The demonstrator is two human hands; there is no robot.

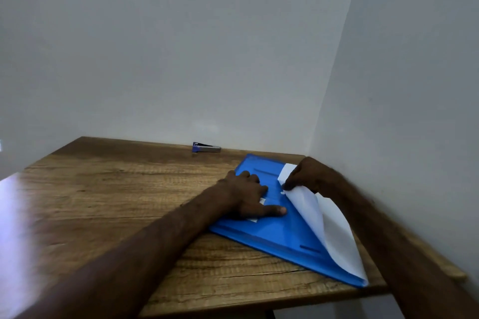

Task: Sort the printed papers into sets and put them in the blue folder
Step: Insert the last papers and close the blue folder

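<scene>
A blue plastic folder (pixel 274 230) lies flat on the right part of the wooden table (pixel 116 189), reaching from the back corner to the front edge. My left hand (pixel 248 194) rests on the folder's left half, palm down, fingers and thumb spread straight. My right hand (pixel 308 173) pinches the far edge of the white papers (pixel 329 230) and holds them curled up over the folder's right side. The lower corner of the papers lies at the folder's near right corner. Any print on the sheets is hidden.
A blue and silver stapler (pixel 206 148) sits at the back of the table against the wall. White walls close in behind and on the right. The table's left part shows a bright glare. The front edge runs near the folder's corner.
</scene>
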